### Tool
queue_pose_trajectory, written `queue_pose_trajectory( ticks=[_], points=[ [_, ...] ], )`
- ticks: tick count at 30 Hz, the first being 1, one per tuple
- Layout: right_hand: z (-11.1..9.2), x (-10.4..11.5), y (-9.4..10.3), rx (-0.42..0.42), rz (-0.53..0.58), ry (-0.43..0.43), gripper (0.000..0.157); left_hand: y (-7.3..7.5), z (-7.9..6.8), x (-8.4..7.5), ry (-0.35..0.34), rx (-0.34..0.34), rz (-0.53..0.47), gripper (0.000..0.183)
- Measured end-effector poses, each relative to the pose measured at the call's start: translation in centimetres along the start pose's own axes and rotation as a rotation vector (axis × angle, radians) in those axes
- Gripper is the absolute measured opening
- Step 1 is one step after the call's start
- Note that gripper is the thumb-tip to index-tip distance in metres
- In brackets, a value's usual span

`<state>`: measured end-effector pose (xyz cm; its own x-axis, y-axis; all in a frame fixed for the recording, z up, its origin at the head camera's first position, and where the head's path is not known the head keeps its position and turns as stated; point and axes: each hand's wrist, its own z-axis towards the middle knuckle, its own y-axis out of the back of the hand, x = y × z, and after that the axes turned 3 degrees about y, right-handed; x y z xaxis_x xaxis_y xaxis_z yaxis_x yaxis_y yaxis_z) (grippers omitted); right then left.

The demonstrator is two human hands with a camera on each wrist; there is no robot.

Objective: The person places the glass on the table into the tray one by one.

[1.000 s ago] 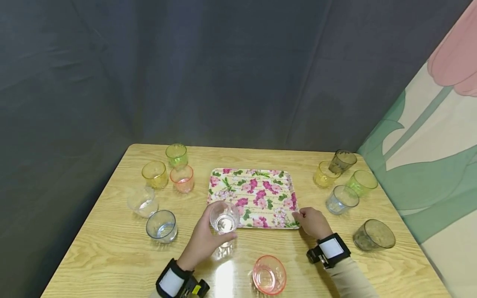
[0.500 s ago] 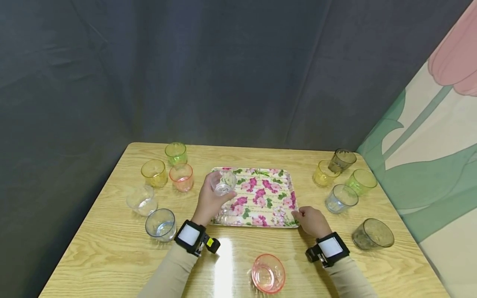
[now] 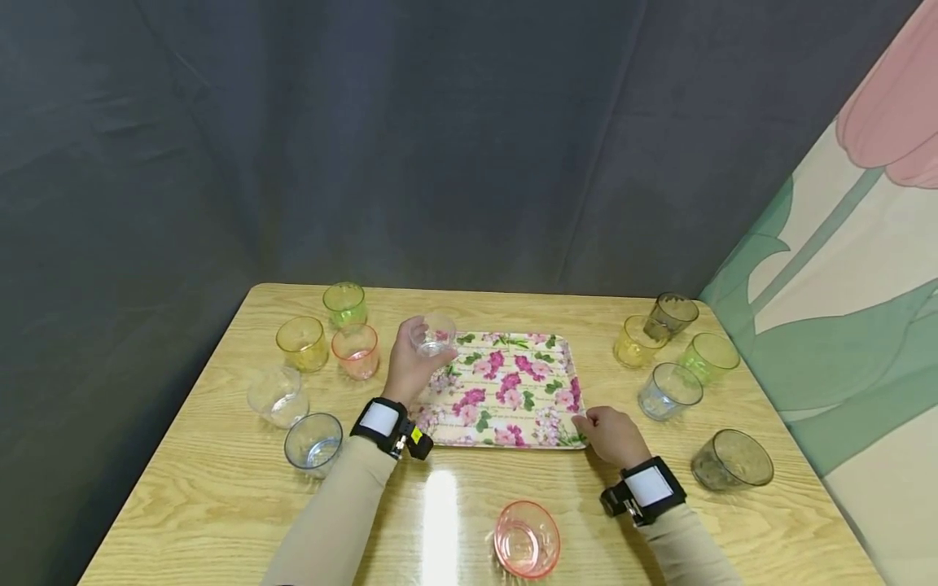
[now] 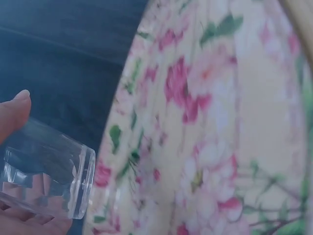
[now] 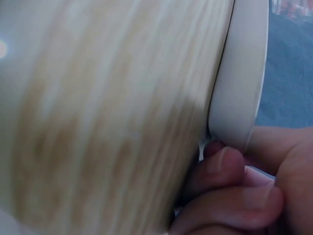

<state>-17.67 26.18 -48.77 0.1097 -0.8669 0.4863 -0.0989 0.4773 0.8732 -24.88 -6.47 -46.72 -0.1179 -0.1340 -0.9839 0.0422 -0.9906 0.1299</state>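
In the head view my left hand [image 3: 407, 362] grips a clear glass [image 3: 440, 332] at the far left corner of a flowered tray [image 3: 506, 391]. Fingers and thumb wrap around the glass from the left. The left wrist view shows the same clear glass [image 4: 54, 171] close beside the tray's printed surface; whether it touches cannot be told. My right hand [image 3: 614, 435] holds the tray's near right corner. Close up in the right wrist view, the tray's pale side [image 5: 239, 73] sits between the thumb and curled fingers.
Left of the tray stand green [image 3: 344, 304], yellow [image 3: 304, 345], pink [image 3: 356, 353], clear [image 3: 280, 399] and blue-tinted [image 3: 313, 443] glasses. Several more, including a grey one [image 3: 731, 461], stand at the right. A pink glass [image 3: 526, 540] is near the front.
My left hand has carried the clear glass away from me, from the tray's near edge to its far left corner. The right hand has stayed on the tray's corner.
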Motion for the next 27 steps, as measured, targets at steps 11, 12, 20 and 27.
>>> queue_pose_trajectory(
  ticks=[11, 12, 20, 27],
  points=[
    [0.1, -0.2, -0.2, -0.004, -0.021, -0.013, 0.042, 1.0, 1.3, -0.8, 0.053, -0.033, 0.024, 0.079],
    [0.2, -0.2, -0.2, -0.005, -0.023, -0.014, 0.042, 1.0, 1.3, -0.8, 0.067, -0.044, 0.015, 0.079],
    [0.1, -0.2, -0.2, -0.006, -0.016, -0.016, 0.042, 0.2, 2.7, 1.9, 0.083, -0.062, 0.047, 0.084],
    [0.0, -0.1, -0.1, 0.002, -0.007, -0.022, 0.042, -0.3, 3.1, 2.5, 0.104, -0.052, 0.087, 0.084]
  ],
)
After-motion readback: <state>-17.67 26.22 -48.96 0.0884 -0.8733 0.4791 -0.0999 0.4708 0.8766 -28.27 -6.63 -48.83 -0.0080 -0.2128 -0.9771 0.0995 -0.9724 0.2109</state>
